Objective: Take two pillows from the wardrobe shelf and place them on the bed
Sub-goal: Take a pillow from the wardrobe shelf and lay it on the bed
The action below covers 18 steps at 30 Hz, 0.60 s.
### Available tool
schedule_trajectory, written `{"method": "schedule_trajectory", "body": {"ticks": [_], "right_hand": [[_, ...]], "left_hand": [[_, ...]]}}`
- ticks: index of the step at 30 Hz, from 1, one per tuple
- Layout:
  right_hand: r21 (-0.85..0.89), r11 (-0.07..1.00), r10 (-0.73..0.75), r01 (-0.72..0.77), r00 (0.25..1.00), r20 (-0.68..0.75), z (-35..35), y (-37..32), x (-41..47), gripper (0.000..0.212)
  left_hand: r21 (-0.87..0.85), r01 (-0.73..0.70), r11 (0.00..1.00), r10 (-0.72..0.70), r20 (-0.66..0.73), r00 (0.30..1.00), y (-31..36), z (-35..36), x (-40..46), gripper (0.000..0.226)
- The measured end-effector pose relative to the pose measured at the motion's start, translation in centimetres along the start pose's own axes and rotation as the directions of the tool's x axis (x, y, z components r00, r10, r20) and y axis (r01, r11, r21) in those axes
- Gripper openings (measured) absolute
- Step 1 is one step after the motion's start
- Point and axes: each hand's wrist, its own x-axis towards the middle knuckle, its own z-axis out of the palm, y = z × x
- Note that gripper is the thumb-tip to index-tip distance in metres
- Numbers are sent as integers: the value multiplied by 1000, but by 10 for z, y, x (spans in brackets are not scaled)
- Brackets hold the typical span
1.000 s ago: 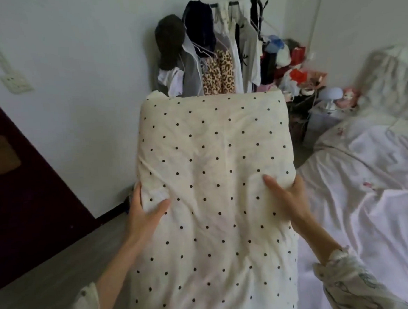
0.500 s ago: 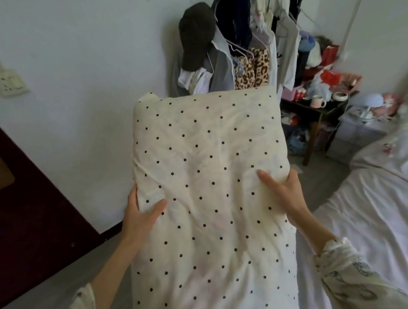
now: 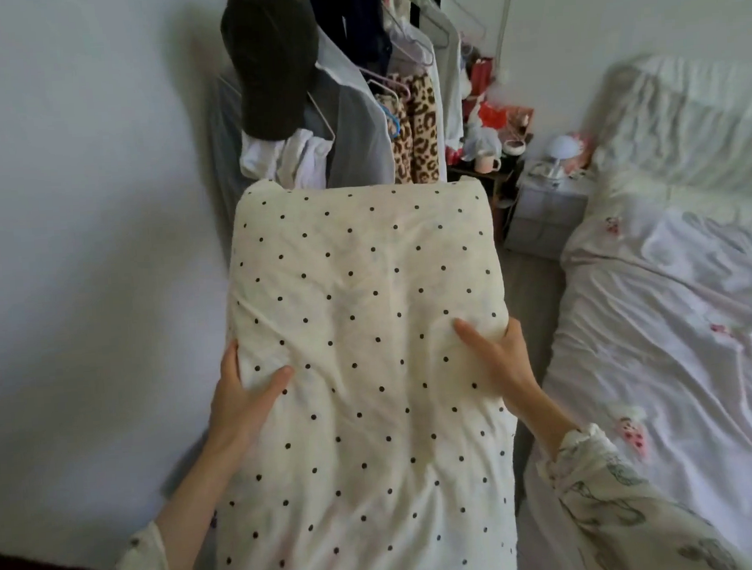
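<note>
Both grips clenched on the polka-dot pillow [image 3: 369, 351]: left hand [image 3: 240, 394] clamps its left edge, thumb on top; right hand [image 3: 502, 360] clamps the right edge, thumb pressed into the top face, other fingers hidden underneath. Pillow is held flat out in front, off every surface, long axis pointing away from the person toward the clothes rack [image 3: 353, 88]. Bed [image 3: 676, 332] lies to the right, its near edge just beside the right forearm; a white pillow [image 3: 686, 125] already sits at the head end, though I can't tell if it's one of the two.

Step in hand, as I read it: carry to the bed and set down. To do it well: keep both edge grips even so the soft fill doesn't sag or fold, swing right, clear the bedside clutter [image 3: 511, 144] past the bed's far-left corner, lower flat near the head end, release both sides together. Low risk, soft item.
</note>
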Motion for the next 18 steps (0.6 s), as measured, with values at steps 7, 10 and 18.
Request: {"method": "schedule_trajectory", "body": {"ticks": [7,10,18], "right_hand": [[-18,1000,14,-18,975,-222,-28,0,46,80],[-12,1000,5,-9,941,-338,-47,-4,77,71],[-26,999,-40,31,866,-498,-109,-44,218,70]], "left_hand": [[4,-10,1000,9,228,974,15,71,78,88],[-10,-30,1000,31,322,946,33,117,113,91],[-99,-96,991,128,401,907,125,271,218,92]]}}
